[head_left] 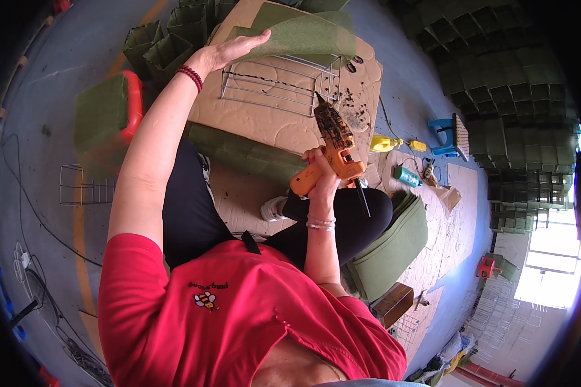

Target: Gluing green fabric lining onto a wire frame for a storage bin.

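Observation:
In my right hand (323, 173) is an orange glue gun (336, 138), its barrel crusted with black glue. A dark glue stick (363, 198) sticks out of its back. The nozzle tip is close to the right part of a metal wire frame (284, 86), which lies on a cardboard-topped work surface (206, 109). A wavy black line of glue runs along one wire. Beyond the frame, my left hand (235, 50) holds the edge of a thin green sheet (303, 37), which rises in a curve over the frame's far side. Some of its fingers are hidden.
Black glue crumbs (352, 106) dot the cardboard. Green box-like pieces (168, 45) stand at far left, near a red stool (133, 106). A yellow bottle (384, 143), a teal bottle (407, 176) and a blue stool (442, 137) are at right. Folded green sheets (394, 238) lie beside my knee.

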`<state>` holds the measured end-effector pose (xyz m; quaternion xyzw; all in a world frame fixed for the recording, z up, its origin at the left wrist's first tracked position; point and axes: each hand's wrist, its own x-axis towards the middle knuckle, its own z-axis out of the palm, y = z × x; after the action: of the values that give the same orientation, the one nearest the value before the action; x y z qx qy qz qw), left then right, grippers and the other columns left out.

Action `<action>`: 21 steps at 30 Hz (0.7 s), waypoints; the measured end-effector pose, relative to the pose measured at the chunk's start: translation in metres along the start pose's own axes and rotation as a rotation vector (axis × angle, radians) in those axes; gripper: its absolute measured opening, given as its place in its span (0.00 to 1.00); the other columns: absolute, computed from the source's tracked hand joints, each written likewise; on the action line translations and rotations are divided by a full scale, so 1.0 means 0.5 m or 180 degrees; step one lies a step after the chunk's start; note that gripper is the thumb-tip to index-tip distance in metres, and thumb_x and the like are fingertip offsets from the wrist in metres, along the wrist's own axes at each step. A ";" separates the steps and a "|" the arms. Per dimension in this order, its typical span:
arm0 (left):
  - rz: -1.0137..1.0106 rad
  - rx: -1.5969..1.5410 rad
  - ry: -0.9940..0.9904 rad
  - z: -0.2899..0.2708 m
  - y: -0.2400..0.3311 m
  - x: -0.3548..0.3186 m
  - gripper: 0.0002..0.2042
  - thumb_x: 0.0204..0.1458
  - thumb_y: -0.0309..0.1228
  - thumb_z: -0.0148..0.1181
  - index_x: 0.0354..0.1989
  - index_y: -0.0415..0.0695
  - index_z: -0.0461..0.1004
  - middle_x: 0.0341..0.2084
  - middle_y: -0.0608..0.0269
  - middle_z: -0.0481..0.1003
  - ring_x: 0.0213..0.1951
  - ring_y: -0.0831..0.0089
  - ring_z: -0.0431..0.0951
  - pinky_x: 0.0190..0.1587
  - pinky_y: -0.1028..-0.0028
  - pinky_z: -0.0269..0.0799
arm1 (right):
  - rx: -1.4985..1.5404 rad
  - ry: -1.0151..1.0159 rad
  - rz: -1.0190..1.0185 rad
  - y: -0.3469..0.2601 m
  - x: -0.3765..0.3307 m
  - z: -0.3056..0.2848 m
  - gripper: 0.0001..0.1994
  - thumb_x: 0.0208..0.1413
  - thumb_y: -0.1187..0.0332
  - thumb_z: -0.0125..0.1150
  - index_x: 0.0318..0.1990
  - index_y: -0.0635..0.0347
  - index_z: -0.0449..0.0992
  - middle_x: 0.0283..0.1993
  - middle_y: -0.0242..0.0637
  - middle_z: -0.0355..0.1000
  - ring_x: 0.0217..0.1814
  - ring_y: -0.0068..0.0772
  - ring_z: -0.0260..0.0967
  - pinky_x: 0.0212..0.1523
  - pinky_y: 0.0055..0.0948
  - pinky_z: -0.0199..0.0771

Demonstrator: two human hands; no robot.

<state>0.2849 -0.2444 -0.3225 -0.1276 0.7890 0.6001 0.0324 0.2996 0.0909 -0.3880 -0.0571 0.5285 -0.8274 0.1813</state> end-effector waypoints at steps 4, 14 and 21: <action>-0.0018 -0.0020 0.0010 0.000 -0.003 0.001 0.38 0.57 0.60 0.35 0.69 0.47 0.40 0.70 0.63 0.36 0.70 0.68 0.35 0.70 0.65 0.30 | 0.0048 -0.0028 -0.0144 -0.009 -0.002 0.005 0.11 0.51 0.79 0.55 0.42 0.66 0.66 0.31 0.35 0.64 0.33 0.32 0.65 0.39 0.31 0.68; -0.0013 0.0004 -0.0023 -0.003 -0.007 0.004 0.38 0.57 0.60 0.35 0.69 0.46 0.40 0.70 0.61 0.36 0.70 0.68 0.34 0.70 0.64 0.30 | 0.0069 0.0108 -0.0130 -0.009 0.001 -0.010 0.09 0.52 0.79 0.55 0.40 0.65 0.66 0.31 0.35 0.64 0.31 0.30 0.64 0.37 0.30 0.68; -0.0019 0.0070 -0.0011 -0.009 -0.018 0.008 0.45 0.51 0.68 0.34 0.69 0.47 0.40 0.69 0.55 0.37 0.70 0.61 0.34 0.68 0.53 0.32 | 0.0021 0.0130 -0.0218 -0.010 0.001 -0.014 0.12 0.52 0.79 0.55 0.45 0.65 0.65 0.31 0.35 0.65 0.32 0.32 0.66 0.38 0.31 0.69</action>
<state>0.2837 -0.2514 -0.3306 -0.1286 0.7951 0.5915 0.0369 0.2961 0.0988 -0.3868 -0.0577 0.5270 -0.8359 0.1422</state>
